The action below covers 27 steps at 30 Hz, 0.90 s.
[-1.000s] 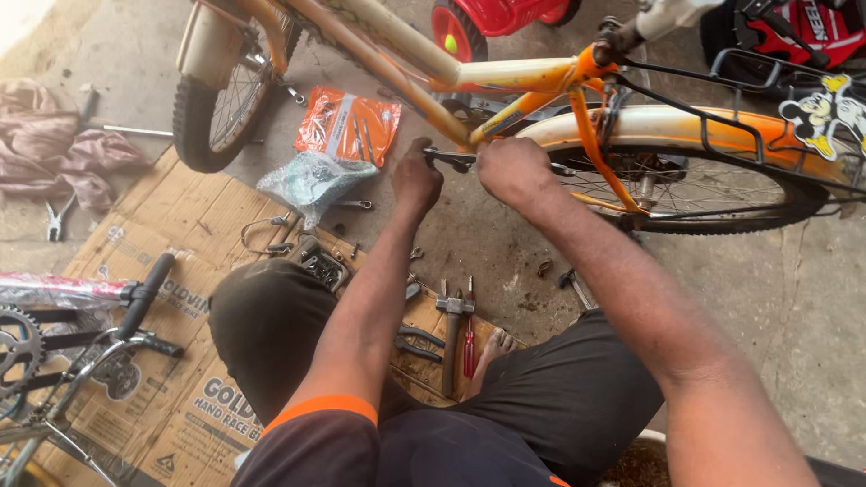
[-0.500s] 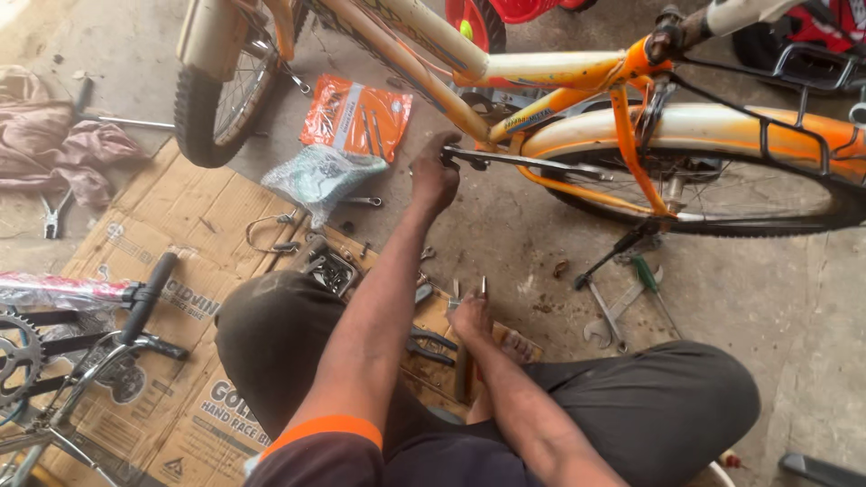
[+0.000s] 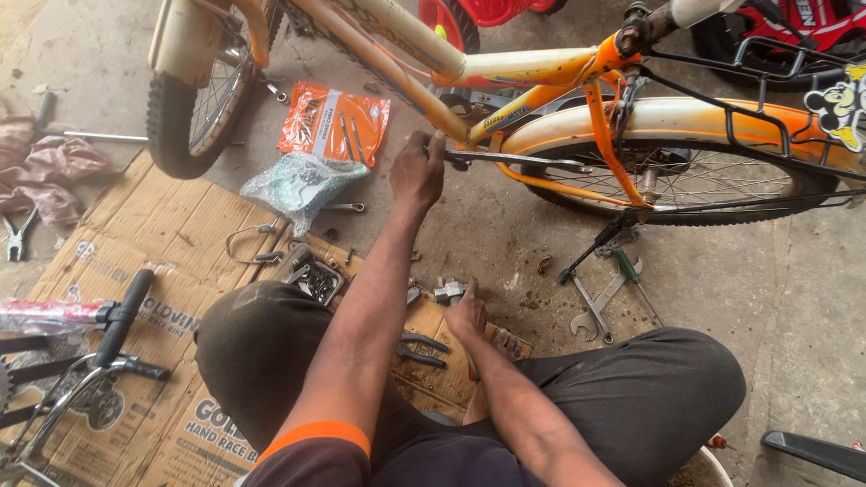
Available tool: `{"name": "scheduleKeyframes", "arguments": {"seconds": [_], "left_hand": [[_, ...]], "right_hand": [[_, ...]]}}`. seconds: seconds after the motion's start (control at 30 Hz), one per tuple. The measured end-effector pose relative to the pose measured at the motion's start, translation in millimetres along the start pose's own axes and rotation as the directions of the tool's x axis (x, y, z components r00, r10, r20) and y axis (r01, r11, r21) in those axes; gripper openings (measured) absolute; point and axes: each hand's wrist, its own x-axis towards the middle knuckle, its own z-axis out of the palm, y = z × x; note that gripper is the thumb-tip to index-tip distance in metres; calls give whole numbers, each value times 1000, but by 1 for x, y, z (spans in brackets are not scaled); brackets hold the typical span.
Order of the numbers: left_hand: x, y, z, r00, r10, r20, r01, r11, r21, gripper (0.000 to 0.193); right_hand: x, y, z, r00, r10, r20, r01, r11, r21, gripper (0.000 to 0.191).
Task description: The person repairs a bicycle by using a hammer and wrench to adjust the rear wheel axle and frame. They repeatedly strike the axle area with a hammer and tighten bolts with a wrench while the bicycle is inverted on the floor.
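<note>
An orange and cream bicycle (image 3: 532, 68) stands across the top of the view. My left hand (image 3: 417, 169) is raised to its frame and grips the end of the metal bar (image 3: 514, 160) beside the rear wheel (image 3: 686, 171). My right hand (image 3: 466, 312) is down at the floor between my knees, its fingers on a small metal part (image 3: 448, 290). Pliers (image 3: 419, 348) lie on the cardboard just left of that hand.
Flattened cardboard (image 3: 117, 252) covers the floor at left, with a tin of small parts (image 3: 314, 276), a bubble-wrap bag (image 3: 298, 183) and an orange packet (image 3: 334, 124). Spanners and a screwdriver (image 3: 609, 293) lie by the kickstand. Another bicycle's handlebar (image 3: 122, 316) is at lower left.
My right hand has left the bicycle frame and come down to the floor between my knees. My left hand has stayed on the bar.
</note>
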Motion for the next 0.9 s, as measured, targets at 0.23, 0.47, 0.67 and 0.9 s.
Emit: {"name": "scheduleKeyframes", "arguments": {"seconds": [0.23,0.47,0.67,0.9], "left_hand": [[11,23,18,965,-238,-108,245,968,55,41],[11,22,12,966,-252,-49,255,964,71,44],[14,10,18,985,-148,-84,156,983,98,44],[18,-11,26,999,7,-47,1,985,175,31]], "right_hand": [[4,-13,-37,975,30,222,-153,813,562,47],[-66,7,-166,892,-452,5,445,880,167,84],[-120,25,-255,540,-738,-405,726,652,-221,66],[-74,31,-255,71,-834,-548,791,382,-479,56]]}}
